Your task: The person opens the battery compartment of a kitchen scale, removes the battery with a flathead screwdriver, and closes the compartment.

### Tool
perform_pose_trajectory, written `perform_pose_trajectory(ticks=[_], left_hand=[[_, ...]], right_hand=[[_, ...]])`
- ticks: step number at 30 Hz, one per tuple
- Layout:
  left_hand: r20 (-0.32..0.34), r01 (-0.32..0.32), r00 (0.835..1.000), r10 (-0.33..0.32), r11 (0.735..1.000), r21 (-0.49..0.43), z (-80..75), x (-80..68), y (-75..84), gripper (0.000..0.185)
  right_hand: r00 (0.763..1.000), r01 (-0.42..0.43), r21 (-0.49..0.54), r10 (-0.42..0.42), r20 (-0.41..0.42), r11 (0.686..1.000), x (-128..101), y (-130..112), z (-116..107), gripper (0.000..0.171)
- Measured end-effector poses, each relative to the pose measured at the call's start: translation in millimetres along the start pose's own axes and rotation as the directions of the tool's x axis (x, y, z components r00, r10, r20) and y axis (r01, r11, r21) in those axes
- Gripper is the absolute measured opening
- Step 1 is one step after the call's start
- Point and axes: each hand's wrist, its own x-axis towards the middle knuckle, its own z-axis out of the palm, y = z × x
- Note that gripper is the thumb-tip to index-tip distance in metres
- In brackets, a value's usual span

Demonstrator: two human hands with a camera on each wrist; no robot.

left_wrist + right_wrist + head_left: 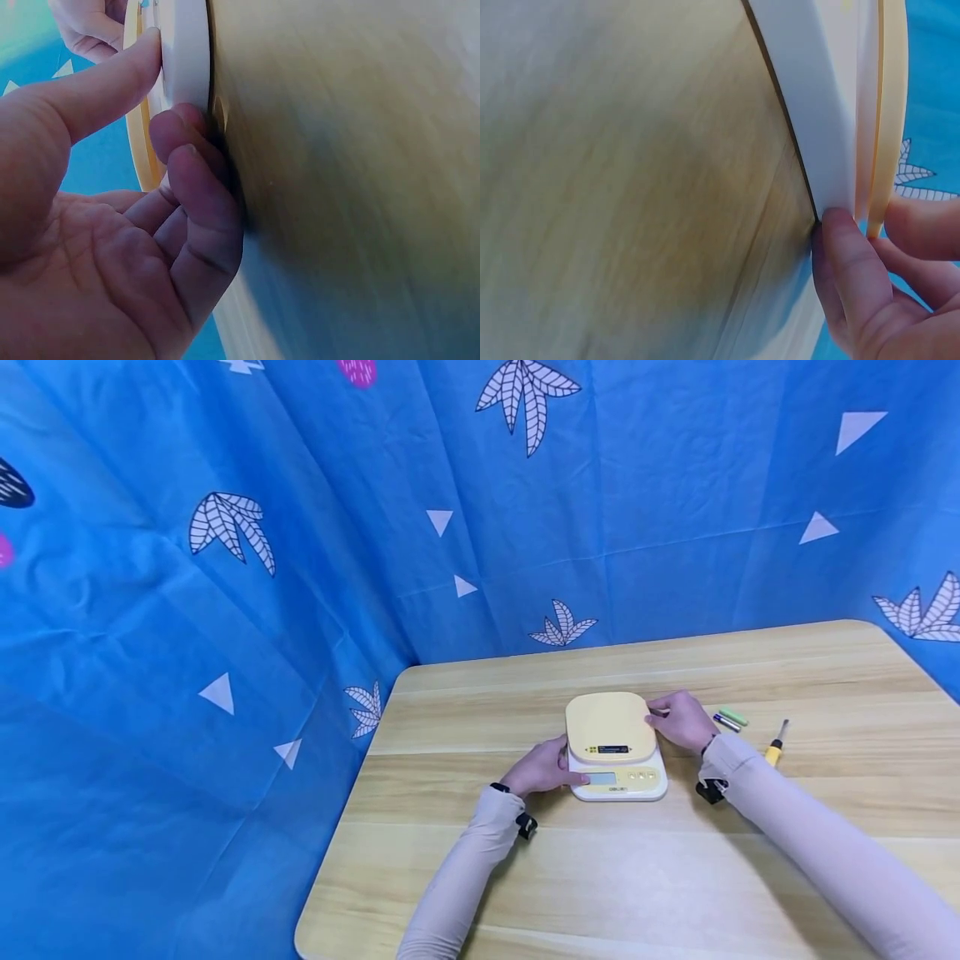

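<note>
Hands close on a kitchen scale (617, 745) from both sides, near the middle of the wooden table (525, 877). The scale has a white base, a pale yellow weighing plate and a small display on its front edge, and it sits flat on the tabletop. The left hand (542, 768) grips the front left corner: in the left wrist view its thumb (97, 86) presses on the white rim (186, 52) while the curled fingers (191, 187) tuck in at the base where it meets the wood. The right hand (681, 720) holds the back right corner; in the right wrist view one fingertip (847, 255) lies against the white base (817, 97) and another digit (922, 225) touches the edge of the yellow plate (891, 112), so the edge is pinched between them. Both arms wear pale sleeves with dark wrist straps.

Just right of the right hand lie two small batteries (729, 719), one green, one darker, side by side. Further right lies a screwdriver (776, 745) with a yellow handle, apart from the batteries. A blue patterned cloth (225, 568) with white leaves and triangles hangs behind and to the left of the table.
</note>
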Motion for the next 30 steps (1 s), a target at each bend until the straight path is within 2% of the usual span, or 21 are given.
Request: perform_pose_trajectory(ticks=[6, 13, 30], left_hand=[[0.012, -0.036, 0.999, 0.037, 0.999, -0.029, 1.0, 1.3, -2.7, 0.07], [0.034, -0.016, 0.999, 0.019, 0.997, -0.076, 1.4, 3.5, -4.3, 0.065], [0.037, -0.057, 0.998, 0.059, 0.997, -0.059, -3.0, 3.6, -7.4, 0.065]], right_hand=[[0.999, -0.046, -0.005, 0.046, -0.007, 0.999, -3.5, -3.0, 0.0, 0.039], [0.997, -0.074, -0.011, 0.075, 0.001, 0.997, -7.0, -4.4, 1.9, 0.04], [0.994, -0.109, 0.009, 0.109, -0.013, 0.994, -7.6, -10.2, 2.2, 0.038]])
